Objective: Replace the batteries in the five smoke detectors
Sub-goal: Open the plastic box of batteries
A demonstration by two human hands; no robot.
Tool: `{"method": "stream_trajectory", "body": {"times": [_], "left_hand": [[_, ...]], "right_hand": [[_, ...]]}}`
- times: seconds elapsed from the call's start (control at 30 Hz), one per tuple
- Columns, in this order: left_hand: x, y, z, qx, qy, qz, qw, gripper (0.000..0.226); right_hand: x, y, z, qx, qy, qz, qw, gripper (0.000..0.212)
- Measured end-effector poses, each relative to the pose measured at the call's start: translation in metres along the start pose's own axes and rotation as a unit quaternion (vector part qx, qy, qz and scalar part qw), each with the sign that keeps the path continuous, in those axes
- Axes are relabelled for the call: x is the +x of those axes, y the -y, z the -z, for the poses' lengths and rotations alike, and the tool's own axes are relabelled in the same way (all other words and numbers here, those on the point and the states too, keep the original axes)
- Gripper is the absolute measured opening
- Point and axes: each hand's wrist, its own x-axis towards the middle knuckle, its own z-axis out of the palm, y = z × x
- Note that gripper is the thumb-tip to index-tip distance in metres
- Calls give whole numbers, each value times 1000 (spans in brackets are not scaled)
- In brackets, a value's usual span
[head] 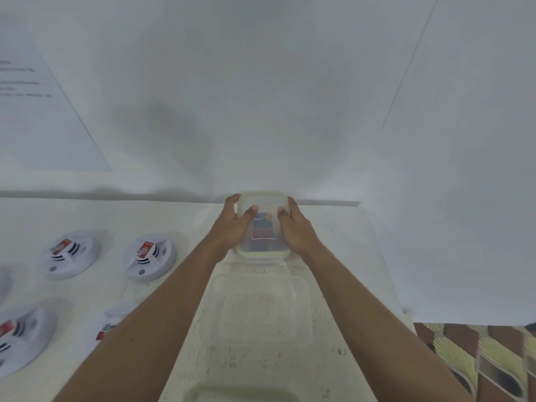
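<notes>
Nearest me sits a green-rimmed tub (240,391); beyond, my left hand (232,227) and right hand (295,230) clasp the lidded box (261,200); smoke detectors (150,256) wait leftward; jerking it open could spill everything.

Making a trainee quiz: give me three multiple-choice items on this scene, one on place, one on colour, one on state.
1. From the container, the smoke detectors lie: A left, B right, C on top.
2. The detectors' labels are: A blue, B red, C green.
3. The container is held by: A no hand, B one hand, C both hands.
Answers: A, they sit to its left; B, red stickers show; C, the left hand and right hand grip its sides.
</notes>
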Motion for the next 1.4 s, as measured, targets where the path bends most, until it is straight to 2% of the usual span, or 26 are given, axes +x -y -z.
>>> {"method": "stream_trajectory", "body": {"times": [0.27,0.37,0.47,0.6,0.73,0.87,0.97,1.07,1.23,1.3,1.4], "left_hand": [[4,1,1,-115,39,6,993,49],[7,2,1,-115,-5,-6,993,45],[7,2,1,-91,-41,-18,995,44],[6,-1,4,-47,-20,-10,999,52],[12,-7,6,95,-32,-42,994,66],[13,-15,6,161,-14,-87,983,54],[14,-15,13,178,-32,-82,980,53],[10,-17,22,178,-65,-50,981,59],[-10,-17,24,224,-156,-11,962,71],[-15,-15,21,257,-179,-18,949,74],[-18,-11,23,307,-164,-11,938,77]], "right_hand": [[0,-1,-1,8,-2,1,1000,53],[-1,1,-1,3,-2,-3,1000,53],[-3,2,-1,2,-3,-3,1000,54],[-3,3,0,2,-1,-6,1000,54],[-4,5,2,2,11,-12,1000,55],[-3,9,9,-6,45,-14,999,58],[-4,14,16,0,52,-32,998,59],[-5,12,22,-11,25,-34,999,55],[-9,7,17,-42,-110,-26,993,55],[-12,5,11,-5,-121,-17,992,56],[-18,3,7,65,-99,-18,993,56]]}}
